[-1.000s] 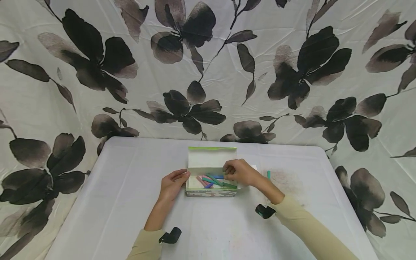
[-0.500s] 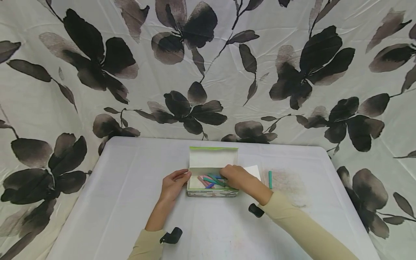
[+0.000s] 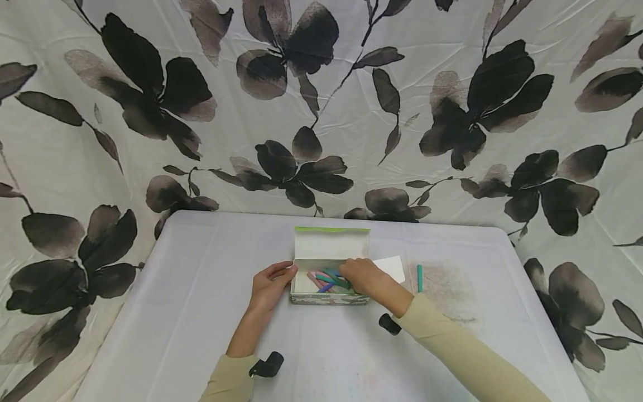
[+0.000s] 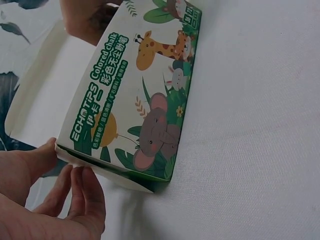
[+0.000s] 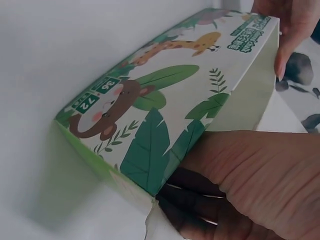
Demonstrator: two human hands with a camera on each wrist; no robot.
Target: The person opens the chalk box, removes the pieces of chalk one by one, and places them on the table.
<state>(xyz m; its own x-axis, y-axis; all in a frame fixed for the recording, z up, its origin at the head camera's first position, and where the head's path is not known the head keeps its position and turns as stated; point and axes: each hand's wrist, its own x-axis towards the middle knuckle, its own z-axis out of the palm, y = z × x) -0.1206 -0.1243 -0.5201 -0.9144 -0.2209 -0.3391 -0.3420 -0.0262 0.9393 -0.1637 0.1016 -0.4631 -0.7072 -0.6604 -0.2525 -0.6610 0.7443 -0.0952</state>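
An open cardboard box of colored chalk (image 3: pixel 329 300) sits on the table, its lid tilted back. Several pink, green and blue chalk sticks (image 3: pixel 326 279) lie inside it. My left hand (image 3: pixel 268 287) pinches the box's left end; in the left wrist view the thumb meets the top edge, with curled fingers against the end flap. My right hand (image 3: pixel 369 279) reaches into the box's right end. In the right wrist view this hand (image 5: pixel 250 175) is behind the printed wall (image 5: pixel 165 80), which hides its fingertips and anything they may hold.
A teal chalk stick (image 3: pixel 420 278) lies on the white table to the right of the box, beside a brownish smudge (image 3: pixel 444 285). A white end flap (image 3: pixel 392 269) sticks out at the box's right. A floral cloth (image 3: pixel 296 167) hangs behind the table.
My right hand has come down from above the box's right end into it, moving slightly left. The left hand stays at the box's left end.
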